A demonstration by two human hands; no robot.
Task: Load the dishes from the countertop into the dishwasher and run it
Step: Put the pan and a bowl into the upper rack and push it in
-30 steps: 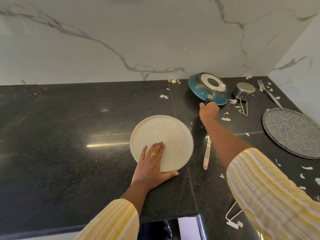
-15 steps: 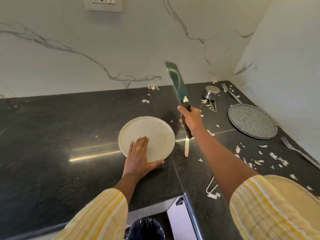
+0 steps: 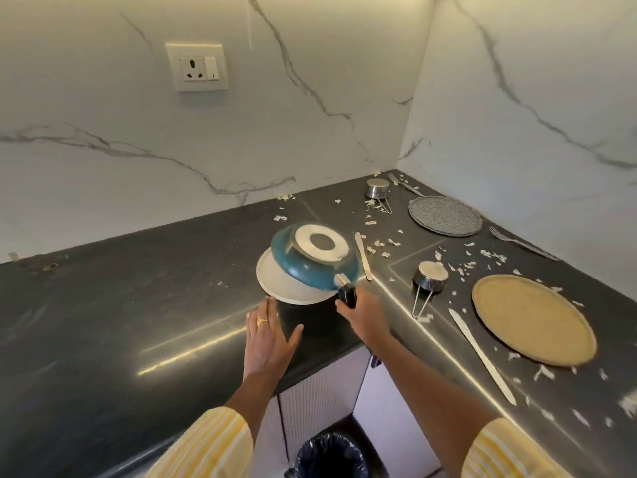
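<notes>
On the dark counter (image 3: 103, 305) my right hand (image 3: 362, 310), clamped on the pan (image 3: 303, 267) handle, had swung it over the plate (image 3: 275, 281), likely to stack; my left hand (image 3: 269, 339) lay flat beside the plate.

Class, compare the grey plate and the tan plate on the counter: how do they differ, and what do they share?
The grey plate is speckled; the tan plate is plain. The grey plate lies farther back on the counter; the tan plate lies nearer the person. Both are round and lie flat on the dark countertop.
</notes>
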